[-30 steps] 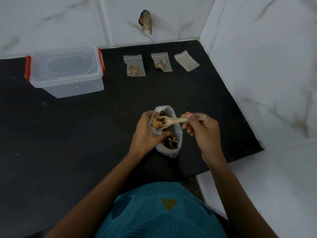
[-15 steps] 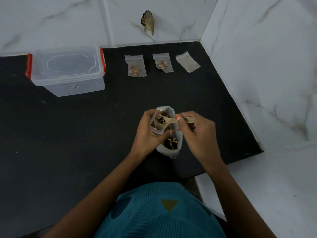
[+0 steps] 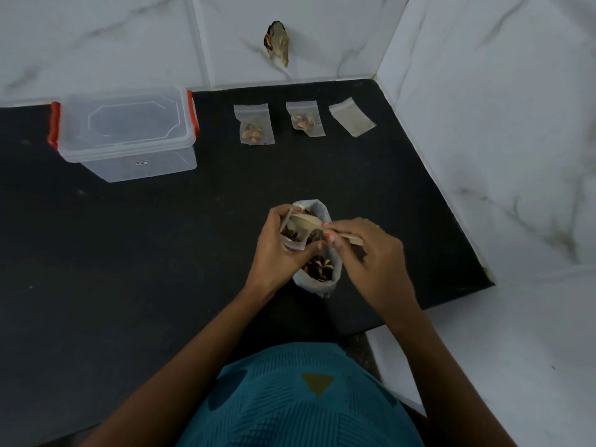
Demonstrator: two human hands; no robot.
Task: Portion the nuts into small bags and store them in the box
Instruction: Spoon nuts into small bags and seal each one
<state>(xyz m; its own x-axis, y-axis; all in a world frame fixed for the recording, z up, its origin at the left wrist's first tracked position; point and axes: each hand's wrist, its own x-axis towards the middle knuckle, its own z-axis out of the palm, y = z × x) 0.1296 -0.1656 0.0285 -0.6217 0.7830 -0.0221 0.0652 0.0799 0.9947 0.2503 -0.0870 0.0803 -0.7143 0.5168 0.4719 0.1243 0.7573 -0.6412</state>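
Centrally, left hand (image 3: 277, 253): grip curled round small bag (image 3: 294, 245)
Right hand (image 3: 371, 256): grip pinching wooden spoon (image 3: 306, 222) over it

Both forearms angled forward and inward. The left hand (image 3: 277, 250) curled round a small bag (image 3: 293, 247); the right hand (image 3: 371, 256), just beside it, pinched a spoon (image 3: 308, 222) between thumb and fingertips.

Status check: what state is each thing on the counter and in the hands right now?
Box: lid on, no bags seen inside.
Left small bag: flat, holds nuts.
Middle small bag: flat, holds nuts.
Right small bag: flat, empty.
Big nut bag: upright, open, nuts inside.
Held small bag: open, gripped by left hand, nuts inside.
Spoon: pinched by right hand, bowl at held bag's mouth.
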